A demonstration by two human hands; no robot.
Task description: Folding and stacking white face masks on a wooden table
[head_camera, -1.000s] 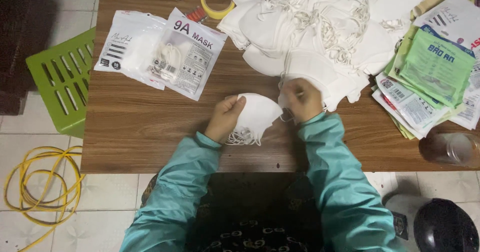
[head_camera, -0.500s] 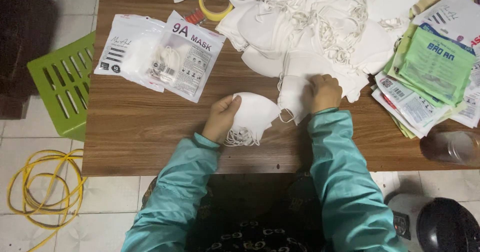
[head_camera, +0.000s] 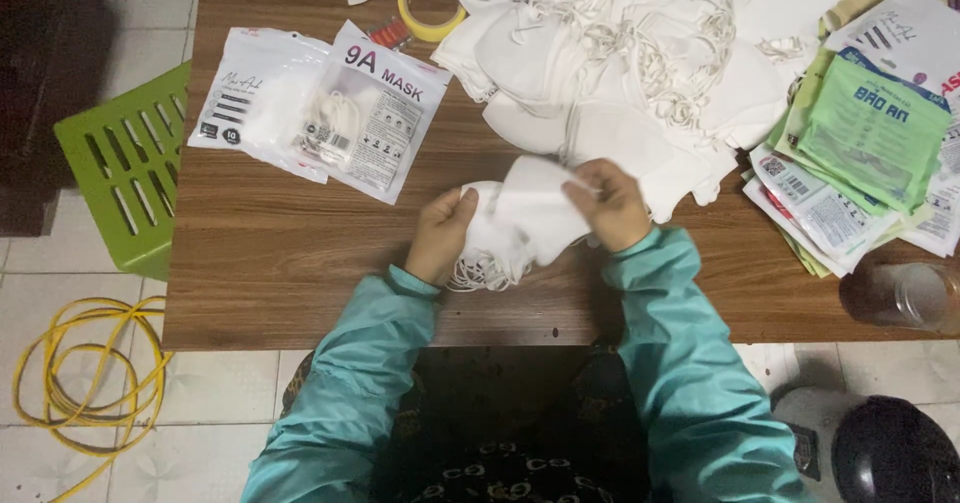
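Observation:
On the wooden table (head_camera: 270, 263) my left hand (head_camera: 443, 233) rests against a small stack of white face masks (head_camera: 487, 238), whose ear loops trail toward the near edge. My right hand (head_camera: 612, 203) grips another white mask (head_camera: 540, 208) and holds it over that stack. A large heap of loose white masks (head_camera: 640, 53) lies just beyond my hands. Both arms wear teal sleeves.
Two sealed mask packets (head_camera: 325, 108) lie at the left of the table. A pile of printed packets, the top one green (head_camera: 870, 133), sits at the right. A yellow tape roll (head_camera: 430, 8) is at the back. A clear cup (head_camera: 905, 293), green stool (head_camera: 125, 168), yellow cord (head_camera: 85, 383).
My right hand reached to the heap, took a mask, and has brought it back over the stack by my left hand. My left hand stayed put.

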